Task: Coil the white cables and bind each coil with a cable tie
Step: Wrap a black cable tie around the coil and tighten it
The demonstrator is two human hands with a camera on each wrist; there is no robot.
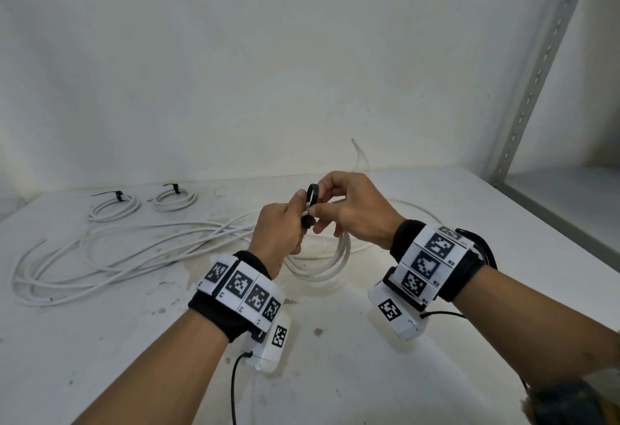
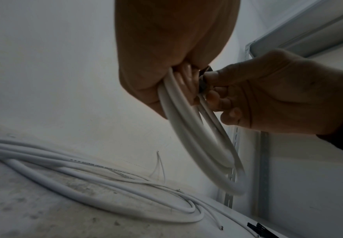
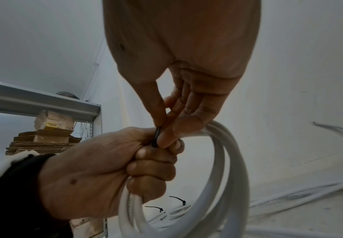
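White and stained, the table [image 1: 436, 290] runs back to a plain white wall, with a slotted metal shelf upright [image 1: 536, 82] at its right edge. Held above the middle of it, the left hand [image 1: 278, 233] has its fingers curled round the top of a white cable coil [image 1: 330, 263], which hangs down from the fist with its lowest loop near the table. A black cable tie [image 1: 311, 198] arches over the gathered strands where the two hands meet. The right hand [image 1: 355, 210] pinches this tie between thumb and forefinger, right against the left fist; its other fingers are loosely bent. So the left grip is closed on the coil and the right grip is narrow, on the tie. Behind the left forearm a long loose white cable [image 1: 110, 253] sprawls over the table. At the far left lie two bound coils [image 1: 115, 206], side by side, each with a black tie on it.
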